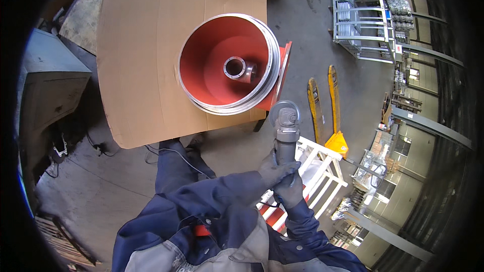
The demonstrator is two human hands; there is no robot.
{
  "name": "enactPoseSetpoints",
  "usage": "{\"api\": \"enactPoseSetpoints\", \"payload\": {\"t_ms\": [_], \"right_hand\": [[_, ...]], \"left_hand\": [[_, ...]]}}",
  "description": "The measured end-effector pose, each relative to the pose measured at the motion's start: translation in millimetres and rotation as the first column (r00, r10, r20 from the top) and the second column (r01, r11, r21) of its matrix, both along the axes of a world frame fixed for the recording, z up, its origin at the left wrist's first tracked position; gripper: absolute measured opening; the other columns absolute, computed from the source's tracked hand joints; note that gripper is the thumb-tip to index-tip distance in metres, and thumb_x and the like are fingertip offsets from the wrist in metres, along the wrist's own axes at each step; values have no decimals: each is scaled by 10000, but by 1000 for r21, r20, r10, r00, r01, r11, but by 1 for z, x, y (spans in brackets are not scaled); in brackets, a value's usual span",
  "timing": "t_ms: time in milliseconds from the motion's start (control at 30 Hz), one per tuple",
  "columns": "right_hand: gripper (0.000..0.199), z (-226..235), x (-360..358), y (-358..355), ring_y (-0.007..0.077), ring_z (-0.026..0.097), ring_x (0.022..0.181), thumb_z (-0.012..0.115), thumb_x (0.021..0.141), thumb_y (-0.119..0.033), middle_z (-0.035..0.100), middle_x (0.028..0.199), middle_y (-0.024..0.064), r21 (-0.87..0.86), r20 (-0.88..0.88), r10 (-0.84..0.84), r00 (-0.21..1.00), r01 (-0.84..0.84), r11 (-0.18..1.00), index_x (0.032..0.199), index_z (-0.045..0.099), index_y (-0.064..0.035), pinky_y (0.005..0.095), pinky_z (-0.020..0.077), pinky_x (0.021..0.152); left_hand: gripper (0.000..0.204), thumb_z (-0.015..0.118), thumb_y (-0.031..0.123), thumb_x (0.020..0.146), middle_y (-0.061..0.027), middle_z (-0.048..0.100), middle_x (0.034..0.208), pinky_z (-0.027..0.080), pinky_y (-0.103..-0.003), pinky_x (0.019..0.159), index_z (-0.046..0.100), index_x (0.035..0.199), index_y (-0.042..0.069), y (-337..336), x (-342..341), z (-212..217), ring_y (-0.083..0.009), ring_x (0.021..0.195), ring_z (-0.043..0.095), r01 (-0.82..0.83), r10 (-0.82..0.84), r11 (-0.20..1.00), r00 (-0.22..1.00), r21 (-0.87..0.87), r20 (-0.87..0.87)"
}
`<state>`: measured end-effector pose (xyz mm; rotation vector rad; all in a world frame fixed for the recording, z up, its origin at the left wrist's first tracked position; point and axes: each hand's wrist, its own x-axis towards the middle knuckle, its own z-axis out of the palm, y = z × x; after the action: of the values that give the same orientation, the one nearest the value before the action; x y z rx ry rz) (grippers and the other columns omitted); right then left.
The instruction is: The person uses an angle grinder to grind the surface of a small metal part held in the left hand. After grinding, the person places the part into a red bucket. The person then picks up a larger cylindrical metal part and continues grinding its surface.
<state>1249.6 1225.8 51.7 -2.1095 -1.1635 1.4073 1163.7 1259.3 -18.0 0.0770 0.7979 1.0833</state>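
An angle grinder [287, 141] with a dark body and a round disc at its head points away from me, just right of the cardboard. My gloved left hand [275, 170] is closed around its body. Closer to me, my gloved right hand [290, 190] grips the rear end, its fingers partly hidden. Beyond the grinder, a large round metal housing [212, 55], red inside with a bare silver rim, lies with its mouth facing up. A flanged pipe stub [234, 68] stands inside it. The disc is close to the housing's right lower side; I cannot tell whether they touch.
Under the housing spreads a brown cardboard sheet [141, 70]. Yellow pallet truck forks [335, 106] lie on the floor to the right, near a white slatted frame [322, 171]. A white metal rack [359, 17] stands farther off. A grey cabinet [55, 85] is at left. A cable [189, 160] hangs by my leg.
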Motion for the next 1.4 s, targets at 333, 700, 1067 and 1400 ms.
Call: {"api": "enactPoseSetpoints", "payload": {"t_ms": [333, 700, 1067, 1400], "right_hand": [[738, 9, -8, 31, 188, 692, 1133, 912, 782, -114, 680, 1231, 88, -90, 398, 368, 840, -363, 927, 1382, 495, -12, 352, 567, 988], [533, 20, -27, 56, 151, 661, 924, 865, 795, -97, 647, 1010, 52, -108, 496, 380, 781, -379, 919, 1216, 542, -43, 322, 569, 876], [710, 41, -57, 80, 345, 760, 1108, 884, 762, -202, 752, 1162, 206, -197, 542, 343, 768, -280, 939, 1359, 558, -1, 433, 589, 962], [753, 57, -63, 93, 364, 763, 1106, 914, 731, -231, 754, 1161, 222, -266, 546, 382, 746, -278, 923, 1359, 569, 2, 442, 595, 953]], "left_hand": [[334, 755, 306, 953, -124, 767, 1095, 597, -418, 904, 763, 1177, 58, 17, -12, -29, -222, 997, 747, 295, -301, 951, 951, 92, 67], [283, 758, 204, 991, -83, 764, 1100, 607, -372, 900, 730, 1218, 37, 31, -12, -35, -184, 1017, 742, 219, -219, 975, 941, 30, 258], [344, 779, 240, 992, -78, 747, 1103, 610, -353, 895, 695, 1246, 24, 42, -21, -33, -164, 985, 729, 268, -236, 963, 874, -15, 425], [488, 871, 311, 945, -51, 717, 1133, 600, -327, 876, 655, 1300, 55, 50, -34, -24, -141, 1004, 712, 233, -183, 972, 819, -24, 544]]}}
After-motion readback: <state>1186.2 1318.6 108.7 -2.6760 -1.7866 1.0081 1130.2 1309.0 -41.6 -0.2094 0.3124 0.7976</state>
